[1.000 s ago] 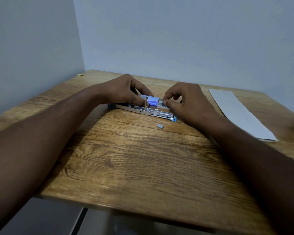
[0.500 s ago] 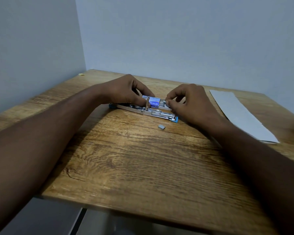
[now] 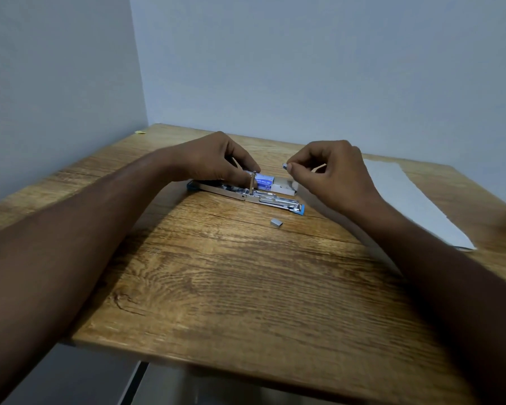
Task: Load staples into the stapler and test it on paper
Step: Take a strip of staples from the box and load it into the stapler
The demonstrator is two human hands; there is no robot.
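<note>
The stapler (image 3: 246, 195) lay opened out flat near the middle of the wooden desk (image 3: 231, 287), its metal channel facing up and blue ends showing at both tips. Just behind it sat a small blue staple box (image 3: 265, 183) with its inner tray (image 3: 285, 187) slid out to the right. The left hand (image 3: 216, 159) rested on the box and the stapler's left half, fingers curled down onto them. The right hand (image 3: 333, 171) was raised above the tray, thumb and forefinger pinching a small strip of staples (image 3: 285, 166). A loose staple block (image 3: 276, 222) lay on the desk in front of the stapler. A sheet of white paper (image 3: 415, 203) lay at the right, apart from the stapler.
</note>
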